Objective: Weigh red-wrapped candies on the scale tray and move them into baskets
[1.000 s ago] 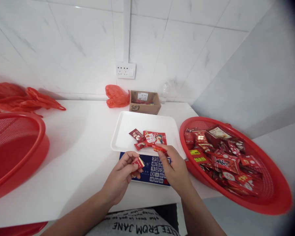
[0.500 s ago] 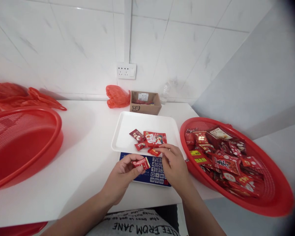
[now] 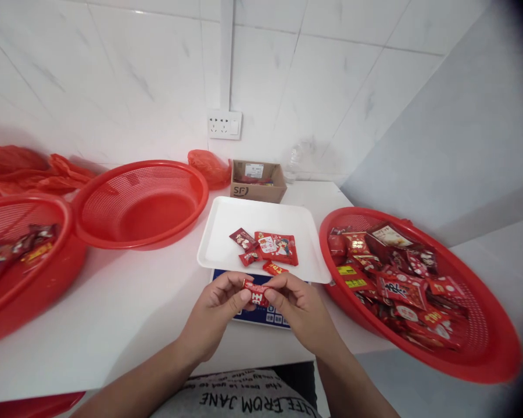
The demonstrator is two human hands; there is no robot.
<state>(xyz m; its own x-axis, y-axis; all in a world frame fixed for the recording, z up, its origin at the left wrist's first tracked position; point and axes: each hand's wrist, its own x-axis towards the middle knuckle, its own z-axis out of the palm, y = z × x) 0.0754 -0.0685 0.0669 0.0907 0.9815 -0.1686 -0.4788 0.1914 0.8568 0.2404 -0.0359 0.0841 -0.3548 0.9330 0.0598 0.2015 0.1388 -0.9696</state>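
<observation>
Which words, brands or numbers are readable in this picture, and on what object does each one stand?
"SF": on the front of the cardboard box.
"LIFE FROM JANE": upside down on the grey garment at the bottom edge; the smaller line above it is blurred.
Too small or blurred: print on the wrapped candy between left hand and right hand, packets on the white tray, scale keys.

"SF" on cardboard box; "LIFE FROM JANE" upside down on shirt
</observation>
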